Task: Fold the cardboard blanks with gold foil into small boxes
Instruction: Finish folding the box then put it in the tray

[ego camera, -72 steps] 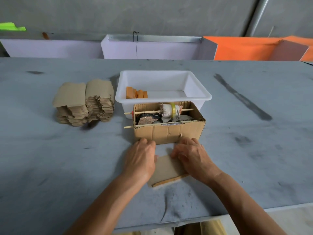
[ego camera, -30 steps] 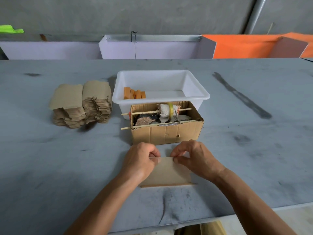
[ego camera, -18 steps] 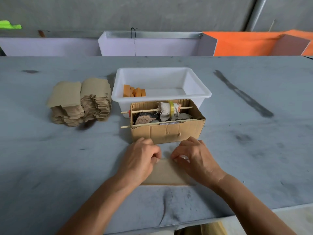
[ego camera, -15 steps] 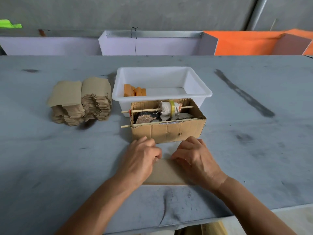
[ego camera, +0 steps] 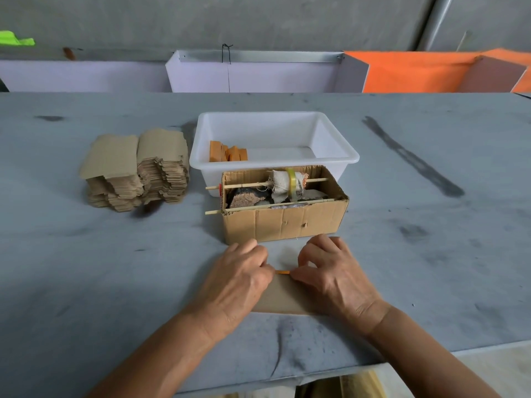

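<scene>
Grey worn table (ego camera: 86, 282) is carrying a stack of cardboard blanks (ego camera: 136, 170) at far left, w/ a white plastic tub (ego camera: 333, 136) sitting centre-back. Open cardboard box (ego camera: 284, 222) is standing just in front of tub; one flat blank (ego camera: 283, 297) is lying near the front edge.

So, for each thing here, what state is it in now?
Blank: flat on table, far edge being folded.
Left hand: pinches the blank's edge.
Right hand: pinches the same edge.
Stack of blanks: unfolded.
White tub: open, few orange boxes inside.
Cardboard box: open.
</scene>
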A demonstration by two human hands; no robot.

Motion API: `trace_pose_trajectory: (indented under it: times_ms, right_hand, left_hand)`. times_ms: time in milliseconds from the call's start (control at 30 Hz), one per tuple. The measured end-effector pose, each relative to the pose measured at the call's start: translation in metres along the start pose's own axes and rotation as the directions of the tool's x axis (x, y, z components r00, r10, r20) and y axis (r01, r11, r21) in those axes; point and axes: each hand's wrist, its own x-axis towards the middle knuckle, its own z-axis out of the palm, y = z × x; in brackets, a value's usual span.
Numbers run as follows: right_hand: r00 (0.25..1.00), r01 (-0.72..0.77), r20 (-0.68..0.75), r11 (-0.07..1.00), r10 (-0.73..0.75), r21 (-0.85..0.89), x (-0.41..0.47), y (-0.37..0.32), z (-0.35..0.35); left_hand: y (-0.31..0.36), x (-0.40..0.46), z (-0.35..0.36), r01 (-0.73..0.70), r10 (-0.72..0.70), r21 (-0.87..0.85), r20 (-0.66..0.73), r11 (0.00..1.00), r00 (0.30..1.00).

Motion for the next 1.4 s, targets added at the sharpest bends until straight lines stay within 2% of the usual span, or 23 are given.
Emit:
trace_pose_trajectory:
  times_ms: [200, 400, 500, 567, 633, 800, 967, 1167, 1233, 1400]
  right_hand:
    - [0.996, -0.041, 0.075, 0.999, 0.042, -0.004, -0.006, -0.001, -0.005]
    - [0.979, -0.196, 0.059, 0.981, 0.196, 0.003, -0.011, -0.011, -0.003]
    - [0.976, -0.21, 0.049, 0.977, 0.211, -0.022, -0.009, -0.018, -0.001]
    - [0.974, -0.22, 0.051, 0.975, 0.222, -0.044, -0.01, -0.022, -0.001]
    - [0.971, -0.229, 0.055, 0.972, 0.232, -0.061, -0.01, -0.024, -0.001]
    - [0.962, -0.257, 0.06, 0.96, 0.265, -0.108, -0.013, -0.026, -0.002]
    - [0.944, -0.329, -0.006, 0.938, 0.33, -0.114, -0.02, -0.027, 0.001]
    - [0.891, -0.453, -0.086, 0.886, 0.446, -0.094, -0.023, -0.029, 0.003]
    - [0.871, -0.488, -0.103, 0.868, 0.48, -0.089, -0.022, -0.032, 0.002]
    - [0.856, -0.516, -0.033, 0.856, 0.516, -0.005, -0.025, -0.033, -0.004]
  left_hand:
    - [0.005, -0.005, -0.004, 0.046, -0.046, -0.015, 0.037, 0.999, 0.998]
    - [0.021, -0.005, 0.009, 0.275, -0.271, -0.007, 0.163, 0.961, 0.949]
    - [0.029, -0.004, 0.005, 0.296, -0.3, 0.047, 0.126, 0.954, 0.946]
    - [0.03, -0.004, 0.008, 0.236, -0.238, 0.085, 0.019, 0.968, 0.971]
    - [0.031, -0.006, 0.012, 0.226, -0.225, 0.076, -0.016, 0.971, 0.974]
    - [0.032, -0.009, 0.015, 0.311, -0.309, 0.099, -0.035, 0.945, 0.95]
    - [0.027, -0.022, 0.013, 0.384, -0.377, 0.073, -0.092, 0.921, 0.922]
    - [0.029, -0.02, 0.013, 0.495, -0.496, 0.033, 0.031, 0.868, 0.868]
    - [0.03, -0.022, 0.014, 0.499, -0.5, 0.024, 0.027, 0.866, 0.866]
    - [0.023, -0.022, 0.019, 0.531, -0.527, -0.098, 0.066, 0.842, 0.848]
